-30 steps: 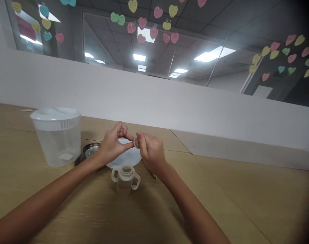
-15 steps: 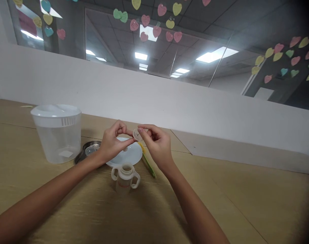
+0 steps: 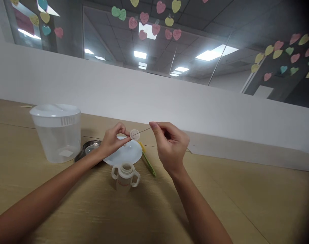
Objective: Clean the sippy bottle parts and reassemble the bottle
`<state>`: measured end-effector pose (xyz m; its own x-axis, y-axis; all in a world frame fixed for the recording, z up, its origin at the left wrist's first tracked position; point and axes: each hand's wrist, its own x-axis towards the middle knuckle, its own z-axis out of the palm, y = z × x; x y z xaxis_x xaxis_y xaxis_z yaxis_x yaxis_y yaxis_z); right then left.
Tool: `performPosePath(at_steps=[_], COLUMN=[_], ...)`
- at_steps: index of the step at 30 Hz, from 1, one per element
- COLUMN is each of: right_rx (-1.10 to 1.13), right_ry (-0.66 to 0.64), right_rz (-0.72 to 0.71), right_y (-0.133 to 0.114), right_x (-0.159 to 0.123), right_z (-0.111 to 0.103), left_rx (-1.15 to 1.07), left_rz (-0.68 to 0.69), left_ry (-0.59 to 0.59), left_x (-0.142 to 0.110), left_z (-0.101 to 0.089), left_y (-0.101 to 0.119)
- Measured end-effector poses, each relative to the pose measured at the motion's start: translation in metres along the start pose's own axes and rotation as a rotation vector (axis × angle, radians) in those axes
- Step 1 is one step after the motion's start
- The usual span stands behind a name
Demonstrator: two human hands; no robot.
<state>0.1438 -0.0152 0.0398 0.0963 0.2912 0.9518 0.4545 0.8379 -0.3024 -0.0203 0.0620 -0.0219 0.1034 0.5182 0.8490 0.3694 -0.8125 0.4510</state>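
My left hand [image 3: 116, 136] pinches a small round translucent disc [image 3: 134, 135] by its edge, with its flat face toward me. My right hand [image 3: 172, 143] is to the right, its thumb and forefinger closed on the end of a thin dark needle-like strand [image 3: 142, 130]. The strand runs straight from those fingertips to the middle of the disc; whether it is stiff or a thread I cannot tell. Below the hands a two-handled baby bottle [image 3: 125, 181] stands upright without a lid. Behind it is a pale blue-white plate [image 3: 132, 154], partly hidden by my left hand.
At the left stands a clear plastic bucket [image 3: 59, 139] with a white lid. A dark metal dish [image 3: 85, 149] with something clear in it sits between bucket and plate. A green-handled brush [image 3: 149, 165] with a yellow end lies right of the plate. A white wall [image 3: 134, 91] rises behind.
My right hand has moved away to the right from the disc, and the thin strand now shows between it and the disc. My left hand and the bottle have stayed nearly in place.
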Motion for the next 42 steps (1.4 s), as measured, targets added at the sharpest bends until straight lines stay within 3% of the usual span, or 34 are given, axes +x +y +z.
performPosePath(at_steps=[7, 14, 19, 21, 27, 37, 42], right_rx=[-0.048, 0.002, -0.022, -0.054, -0.196, -0.494, -0.670], right_ry=[0.079, 0.231, -0.043, -0.171, -0.429, -0.903, -0.982], right_rz=[0.000, 0.055, 0.244, 0.288, 0.374, 0.510, 0.474], right_y=[0.001, 0.005, 0.041, 0.056, 0.084, 0.119, 0.128], right_x=[0.000, 0.013, 0.016, 0.012, 0.001, -0.018, -0.027], right_z=[0.004, -0.009, -0.001, 0.006, 0.017, 0.027, 0.028], left_rx=[0.130, 0.287, 0.626, 0.672, 0.298, -0.173, -0.398], left_rz=[0.054, 0.048, 0.240, 0.244, -0.160, -0.389, -0.499], left_ry=[-0.056, -0.313, -0.577, -0.648, -0.672, -0.639, -0.554], left_x=[0.002, -0.004, -0.006, -0.007, -0.014, -0.022, -0.017], left_z=[-0.003, -0.005, 0.002, 0.005, 0.010, 0.019, 0.017], left_y=[-0.016, -0.039, -0.041, -0.040, -0.051, -0.067, -0.074])
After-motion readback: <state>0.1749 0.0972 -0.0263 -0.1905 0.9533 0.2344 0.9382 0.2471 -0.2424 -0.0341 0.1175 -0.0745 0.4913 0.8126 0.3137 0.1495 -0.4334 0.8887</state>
